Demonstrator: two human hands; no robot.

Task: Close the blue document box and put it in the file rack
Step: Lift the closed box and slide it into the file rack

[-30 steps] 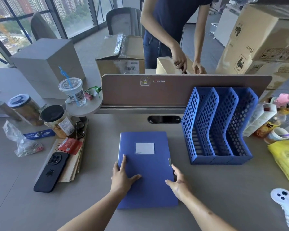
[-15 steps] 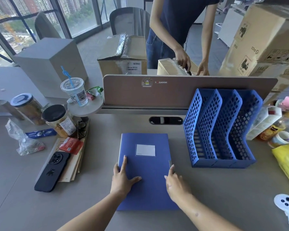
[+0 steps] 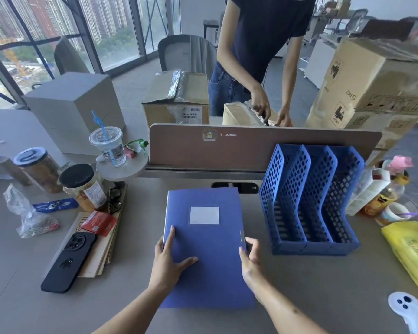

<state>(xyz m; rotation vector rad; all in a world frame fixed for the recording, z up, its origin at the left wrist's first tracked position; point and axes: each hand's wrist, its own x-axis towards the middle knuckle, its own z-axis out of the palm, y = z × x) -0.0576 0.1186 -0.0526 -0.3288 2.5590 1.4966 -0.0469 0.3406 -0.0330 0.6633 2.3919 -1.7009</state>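
We saw the flat blue plastic document box (image 3: 204, 249) lying shut on the grey desk (image 3: 311, 280), just left of the blue perforated plastic file rack (image 3: 309, 201) with its three slots. Our left hand (image 3: 168, 261) lay flat on the cover, fingers spread and holding nothing. Our right hand (image 3: 250, 257) curled around the box's right edge by the silver clasp (image 3: 242, 236), fingers bent against the side in a light grip.
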